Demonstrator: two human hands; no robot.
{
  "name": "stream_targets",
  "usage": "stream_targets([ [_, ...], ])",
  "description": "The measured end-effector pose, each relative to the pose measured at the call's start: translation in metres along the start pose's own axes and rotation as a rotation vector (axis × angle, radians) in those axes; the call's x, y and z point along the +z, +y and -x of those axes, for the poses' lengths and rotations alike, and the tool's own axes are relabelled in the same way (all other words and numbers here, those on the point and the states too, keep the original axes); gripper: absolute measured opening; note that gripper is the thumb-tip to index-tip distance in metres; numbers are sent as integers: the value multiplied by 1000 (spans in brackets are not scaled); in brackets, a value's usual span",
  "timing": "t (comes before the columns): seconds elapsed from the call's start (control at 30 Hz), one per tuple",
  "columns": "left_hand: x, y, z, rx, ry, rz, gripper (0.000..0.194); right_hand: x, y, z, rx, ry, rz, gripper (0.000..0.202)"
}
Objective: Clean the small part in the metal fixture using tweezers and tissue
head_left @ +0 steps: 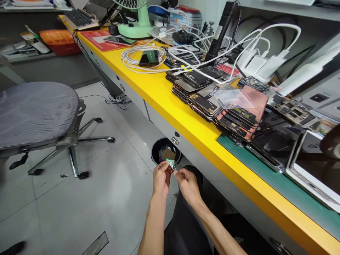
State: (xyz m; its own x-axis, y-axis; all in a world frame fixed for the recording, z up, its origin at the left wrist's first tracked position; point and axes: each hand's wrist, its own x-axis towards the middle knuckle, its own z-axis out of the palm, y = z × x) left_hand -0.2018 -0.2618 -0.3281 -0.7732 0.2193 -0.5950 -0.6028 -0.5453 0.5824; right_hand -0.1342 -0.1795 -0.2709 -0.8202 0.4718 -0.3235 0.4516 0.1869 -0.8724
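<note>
The person's left hand (160, 174) pinches one small green-and-white piece (170, 163) between thumb and fingers, above one round black trash bin (154, 150) beside the yellow-edged workbench (159, 92). The right hand (187, 182), its fingers closed narrowly, grips one thin metallic tool (174, 167) whose far end meets the piece. One mesh-seated swivel chair (39, 109) stands on the tiled floor; one green fan (138, 24) and one coil of white cable (127, 56) sit on the workbench.

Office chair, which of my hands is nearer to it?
Left. Your left hand is to the right of the office chair; your right hand is farther right, beyond it.
</note>
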Motion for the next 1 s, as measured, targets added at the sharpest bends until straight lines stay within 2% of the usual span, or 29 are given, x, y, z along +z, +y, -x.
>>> stream_targets([
  [0.1, 4, -4, 5, 6, 9, 0, 34, -4, -5, 10, -40, 25, 41, 27],
  [0.17, 5, 0, 4, 28, 23, 5, 34, -9, -8, 20, -69, 39, 70, 25],
  [0.23, 4, 15, 1, 73, 48, 18, 35, -17, -10, 36, -90, 48, 86, 25],
  [0.33, 0, 49, 1, 155, 69, 46, 36, -35, -11, 67, -108, 42, 72, 33],
  [0.4, 2, 67, 11, 204, 23, 64, 33, -50, -14, 89, -98, 2, 11, 38],
  [0.47, 8, 73, 31, 220, -71, 72, 27, -64, -21, 108, -44, -53, -164, 43],
  [0.63, 42, 54, 105, 151, -316, 47, 16, -103, -55, 148, -11, -18, -431, 50],
  [0.73, 66, 42, 146, 74, -425, 3, 30, -130, -69, 172, -7, 43, -530, 53],
  [0.83, 94, 31, 179, -5, -527, -51, 34, -159, -71, 197, -31, 68, -639, 54],
  [1.0, 141, 6, 223, -127, -678, -149, 32, -201, -61, 229, -69, 51, -849, 51],
])
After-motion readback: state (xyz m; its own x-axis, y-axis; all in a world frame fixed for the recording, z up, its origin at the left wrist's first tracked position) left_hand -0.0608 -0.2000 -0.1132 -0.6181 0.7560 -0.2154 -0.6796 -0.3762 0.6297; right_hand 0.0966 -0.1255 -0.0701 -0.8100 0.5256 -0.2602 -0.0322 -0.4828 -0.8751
